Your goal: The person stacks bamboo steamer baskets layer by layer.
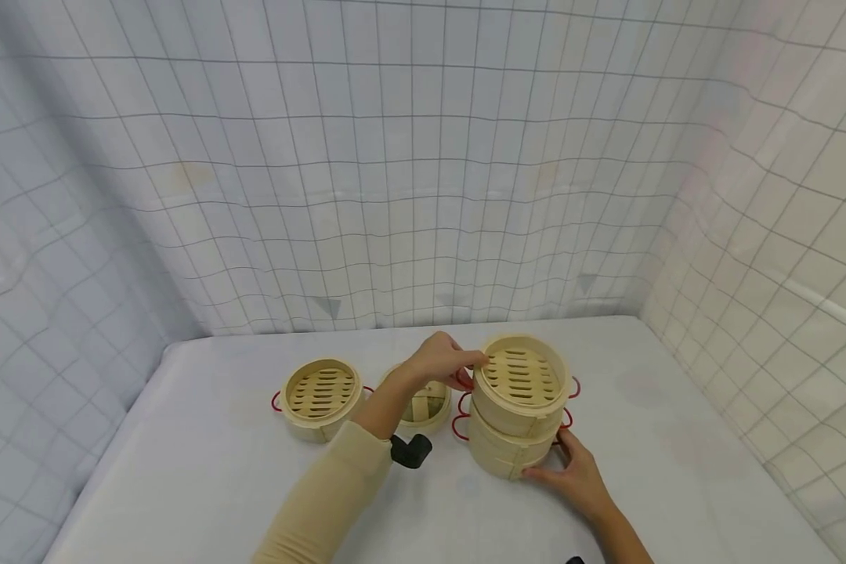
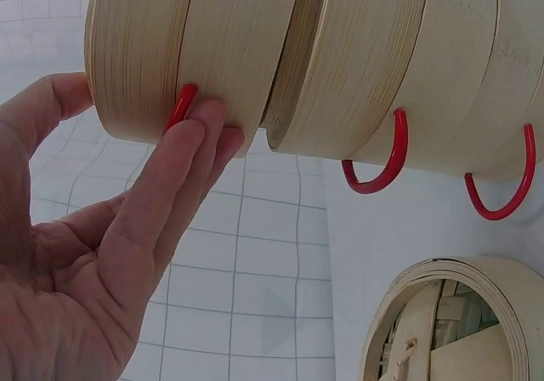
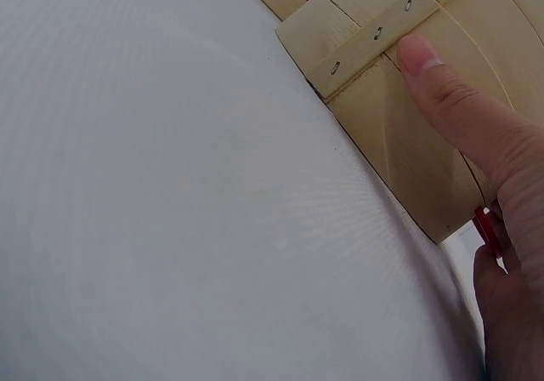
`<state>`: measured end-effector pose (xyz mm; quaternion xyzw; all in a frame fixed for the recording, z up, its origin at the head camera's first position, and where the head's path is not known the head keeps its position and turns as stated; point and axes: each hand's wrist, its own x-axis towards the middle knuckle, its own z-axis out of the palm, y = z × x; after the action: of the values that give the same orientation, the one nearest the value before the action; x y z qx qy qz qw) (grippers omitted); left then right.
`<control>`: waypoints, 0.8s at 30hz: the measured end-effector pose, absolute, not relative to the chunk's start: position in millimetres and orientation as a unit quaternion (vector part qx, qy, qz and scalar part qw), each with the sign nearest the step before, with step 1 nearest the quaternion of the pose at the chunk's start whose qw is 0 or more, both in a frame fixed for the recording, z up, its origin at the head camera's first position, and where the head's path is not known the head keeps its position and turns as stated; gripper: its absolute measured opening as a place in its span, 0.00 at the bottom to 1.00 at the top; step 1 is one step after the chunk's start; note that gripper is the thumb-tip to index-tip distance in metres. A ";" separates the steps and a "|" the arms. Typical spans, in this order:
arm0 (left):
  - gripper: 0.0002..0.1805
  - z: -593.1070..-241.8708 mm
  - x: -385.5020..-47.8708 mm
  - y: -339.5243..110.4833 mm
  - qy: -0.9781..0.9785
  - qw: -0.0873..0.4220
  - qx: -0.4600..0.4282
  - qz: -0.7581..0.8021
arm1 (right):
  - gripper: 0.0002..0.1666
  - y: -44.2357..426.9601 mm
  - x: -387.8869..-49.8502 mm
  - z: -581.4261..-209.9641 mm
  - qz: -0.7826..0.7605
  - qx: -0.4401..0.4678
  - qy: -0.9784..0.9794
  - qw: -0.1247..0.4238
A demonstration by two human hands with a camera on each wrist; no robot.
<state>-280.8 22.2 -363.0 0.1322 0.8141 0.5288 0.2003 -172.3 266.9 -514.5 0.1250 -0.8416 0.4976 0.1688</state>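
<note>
A stack of round bamboo steamer baskets (image 1: 497, 450) with red side handles stands right of centre. My left hand (image 1: 440, 360) grips the top basket (image 1: 518, 419), thumb at its rim and fingers by its red handle (image 2: 182, 105). In the left wrist view, a narrow gap shows between this basket and the tier below, with the top one slightly tilted. My right hand (image 1: 578, 474) holds the lower part of the stack from the near right side. Its thumb lies on the bamboo wall (image 3: 408, 134), beside a stapled seam; its other fingers are partly hidden behind the basket.
Another slatted steamer basket (image 1: 320, 392) with red handles sits on the white table (image 1: 204, 462) to the left. Between it and the stack lies a round, woven bamboo lid (image 2: 501, 283), partly behind my left forearm. Grid-patterned white curtains (image 1: 395, 157) surround the table's back and sides.
</note>
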 end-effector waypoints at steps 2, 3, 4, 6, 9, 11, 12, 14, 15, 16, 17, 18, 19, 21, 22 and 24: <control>0.18 -363.2 -281.6 22.8 0.815 0.206 0.137 0.524 | 0.44 270.5 -176.4 -523.0 0.498 0.122 -0.842 0.169; 0.18 -363.6 -282.2 23.0 0.815 0.208 0.139 0.522 | 0.44 272.2 -178.2 -526.7 0.497 0.121 -0.842 0.169; 0.18 -363.9 -282.8 23.1 0.816 0.210 0.141 0.520 | 0.44 273.7 -179.8 -530.0 0.503 0.118 -0.840 0.165; 0.18 -364.3 -284.1 23.2 0.817 0.215 0.144 0.515 | 0.44 275.2 -180.9 -532.6 0.509 0.118 -0.837 0.163; 0.18 -364.4 -286.0 24.2 0.819 0.224 0.148 0.508 | 0.44 275.6 -180.5 -532.6 0.514 0.123 -0.833 0.162; 0.17 -364.7 -287.4 24.5 0.818 0.229 0.152 0.505 | 0.45 273.9 -179.5 -529.8 0.509 0.134 -0.833 0.168; 0.17 -364.5 -288.0 24.8 0.817 0.234 0.153 0.504 | 0.45 272.5 -178.2 -526.5 0.505 0.141 -0.834 0.173; 0.16 -365.0 -289.2 25.3 0.816 0.240 0.155 0.502 | 0.45 269.1 -175.3 -519.1 0.499 0.153 -0.834 0.180; 0.16 -364.9 -289.7 25.4 0.817 0.242 0.155 0.500 | 0.45 267.6 -173.9 -515.5 0.497 0.157 -0.834 0.182; 0.16 -364.9 -290.2 25.5 0.817 0.244 0.155 0.499 | 0.44 266.2 -172.4 -511.8 0.495 0.162 -0.834 0.183; 0.16 -364.7 -290.5 25.5 0.818 0.245 0.156 0.497 | 0.44 265.0 -171.2 -508.4 0.496 0.161 -0.834 0.180; 0.16 -364.1 -290.7 25.4 0.818 0.247 0.155 0.495 | 0.44 264.0 -170.1 -505.5 0.497 0.160 -0.834 0.179; 0.16 -363.9 -290.9 25.4 0.819 0.247 0.156 0.493 | 0.44 263.6 -169.7 -504.4 0.497 0.158 -0.835 0.176; 0.17 -362.9 -291.1 25.3 0.819 0.249 0.158 0.492 | 0.44 263.5 -168.9 -502.7 0.496 0.156 -0.837 0.173; 0.17 -362.6 -291.1 25.3 0.819 0.249 0.159 0.492 | 0.44 263.5 -168.6 -502.2 0.497 0.154 -0.837 0.172; 0.17 -362.3 -291.1 25.5 0.818 0.248 0.161 0.493 | 0.44 263.7 -168.1 -501.8 0.497 0.151 -0.837 0.171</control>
<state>-291.1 25.5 -362.3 0.1609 0.8183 0.4927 0.2485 -168.1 263.7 -501.8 0.1509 -0.8372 0.4970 0.1713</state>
